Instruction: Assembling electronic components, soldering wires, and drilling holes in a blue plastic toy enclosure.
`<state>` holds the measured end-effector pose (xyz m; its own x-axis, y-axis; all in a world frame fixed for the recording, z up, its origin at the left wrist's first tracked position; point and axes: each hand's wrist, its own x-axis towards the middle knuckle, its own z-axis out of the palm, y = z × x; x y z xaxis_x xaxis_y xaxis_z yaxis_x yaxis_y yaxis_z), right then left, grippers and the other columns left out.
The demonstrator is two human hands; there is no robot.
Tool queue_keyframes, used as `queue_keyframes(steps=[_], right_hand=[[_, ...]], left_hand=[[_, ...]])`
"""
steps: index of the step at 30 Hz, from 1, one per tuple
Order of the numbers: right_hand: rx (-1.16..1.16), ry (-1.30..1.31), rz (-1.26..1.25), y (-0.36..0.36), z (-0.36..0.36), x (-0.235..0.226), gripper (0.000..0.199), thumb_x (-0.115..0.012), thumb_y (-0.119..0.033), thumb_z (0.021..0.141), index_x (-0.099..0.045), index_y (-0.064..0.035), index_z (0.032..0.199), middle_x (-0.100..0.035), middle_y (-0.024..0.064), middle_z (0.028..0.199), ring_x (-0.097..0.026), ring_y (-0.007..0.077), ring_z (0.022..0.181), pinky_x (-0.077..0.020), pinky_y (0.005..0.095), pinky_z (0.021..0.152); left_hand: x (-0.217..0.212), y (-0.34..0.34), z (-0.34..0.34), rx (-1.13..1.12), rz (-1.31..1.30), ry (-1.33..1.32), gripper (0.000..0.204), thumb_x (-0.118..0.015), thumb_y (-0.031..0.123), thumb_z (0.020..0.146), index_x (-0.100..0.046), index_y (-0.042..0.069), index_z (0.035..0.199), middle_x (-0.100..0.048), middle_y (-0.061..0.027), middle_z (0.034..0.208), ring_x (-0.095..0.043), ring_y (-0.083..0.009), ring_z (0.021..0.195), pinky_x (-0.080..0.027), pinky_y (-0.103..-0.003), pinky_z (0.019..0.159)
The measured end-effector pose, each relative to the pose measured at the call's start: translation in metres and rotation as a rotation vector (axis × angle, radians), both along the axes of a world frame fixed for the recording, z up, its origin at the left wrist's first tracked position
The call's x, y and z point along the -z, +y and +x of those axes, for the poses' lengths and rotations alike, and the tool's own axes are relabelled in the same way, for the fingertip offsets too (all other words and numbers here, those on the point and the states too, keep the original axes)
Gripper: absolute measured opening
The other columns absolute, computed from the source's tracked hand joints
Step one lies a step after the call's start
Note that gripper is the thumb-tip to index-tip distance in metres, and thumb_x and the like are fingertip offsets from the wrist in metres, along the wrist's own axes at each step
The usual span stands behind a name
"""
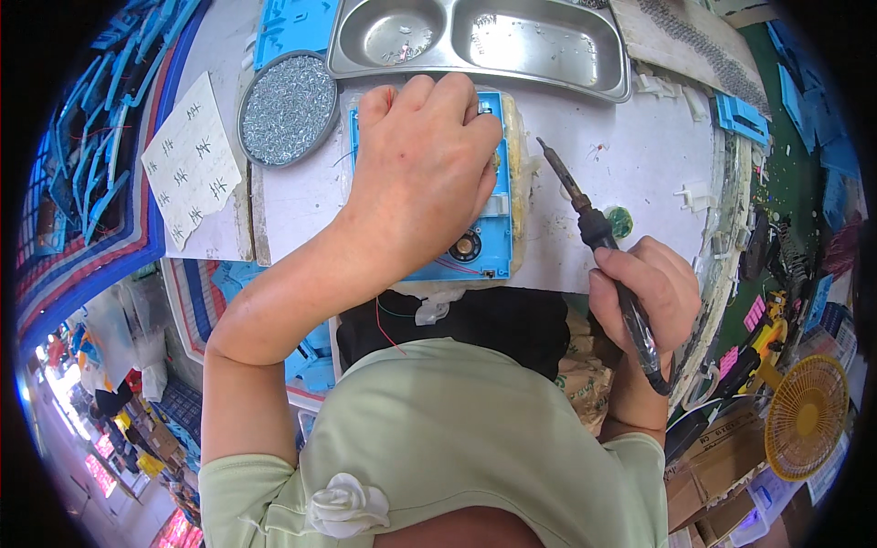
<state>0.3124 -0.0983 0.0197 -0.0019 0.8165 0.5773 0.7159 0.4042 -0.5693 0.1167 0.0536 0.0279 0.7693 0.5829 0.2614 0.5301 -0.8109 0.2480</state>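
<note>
My left hand (425, 164) lies across a blue plastic casing (498, 242), its fingers curled down at the casing's far end. What those fingertips grip is hidden beneath the hand. A small round black speaker (466, 245) and thin wires show in the near part of the casing, which rests on a pale, padded-looking base (518, 183). To the right, my right hand (653, 292) is closed around the dark handle of a soldering iron (598, 228). The iron's tip points up and left, apart from the casing. A small green round object (619, 222) lies beside the iron.
A round dish of small metal screws (290, 110) sits left of a steel compartment tray (539, 78) at the back. Marked paper (192, 163) lies at the left. Blue plastic parts (87, 173) are piled far left. A yellow fan (806, 417) stands at lower right.
</note>
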Motion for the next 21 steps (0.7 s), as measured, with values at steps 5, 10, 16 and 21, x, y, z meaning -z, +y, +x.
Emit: queue_keyframes(steps=[5,10,16,21], right_hand=[[0.0,0.0,-0.002,-0.0011,0.0048,-0.0012,0.032,-0.078,0.004,0.07,-0.068,-0.0046,0.099,-0.047,0.0032,0.058,-0.046,0.0194,0.046,-0.034,0.0305,0.043],[0.015,0.006,-0.011,-0.0005,0.0045,-0.0028,0.031,-0.078,0.004,0.07,-0.067,-0.0042,0.098,-0.048,0.0033,0.058,-0.045,0.0193,0.046,-0.034,0.0305,0.043],[0.01,-0.003,-0.031,0.0014,0.004,-0.0053,0.03,-0.079,0.004,0.07,-0.068,-0.004,0.097,-0.048,0.0031,0.059,-0.046,0.0195,0.047,-0.0345,0.0304,0.044],[0.017,0.002,-0.033,0.003,0.002,-0.0063,0.03,-0.079,0.003,0.069,-0.068,-0.0042,0.097,-0.049,0.0031,0.059,-0.046,0.0193,0.047,-0.0351,0.0302,0.044]], left_hand=[[-0.0008,0.0013,0.0001,0.015,0.009,0.028,0.014,-0.072,0.009,0.074,-0.064,0.008,0.085,-0.055,-0.0065,0.096,-0.056,-0.0253,0.096,-0.036,-0.044,0.087],[-0.0009,0.0014,-0.001,0.02,0.006,0.022,0.013,-0.072,0.009,0.075,-0.064,0.008,0.085,-0.055,-0.0065,0.095,-0.056,-0.0252,0.095,-0.037,-0.044,0.088],[-0.0013,0.0024,-0.0018,0.031,0.0,0.011,0.013,-0.072,0.009,0.074,-0.064,0.008,0.084,-0.055,-0.0061,0.094,-0.057,-0.0249,0.094,-0.037,-0.043,0.087],[-0.0009,0.0034,-0.002,0.036,-0.006,-0.001,0.013,-0.072,0.008,0.074,-0.063,0.008,0.084,-0.054,-0.0055,0.093,-0.057,-0.0244,0.093,-0.037,-0.042,0.086]])
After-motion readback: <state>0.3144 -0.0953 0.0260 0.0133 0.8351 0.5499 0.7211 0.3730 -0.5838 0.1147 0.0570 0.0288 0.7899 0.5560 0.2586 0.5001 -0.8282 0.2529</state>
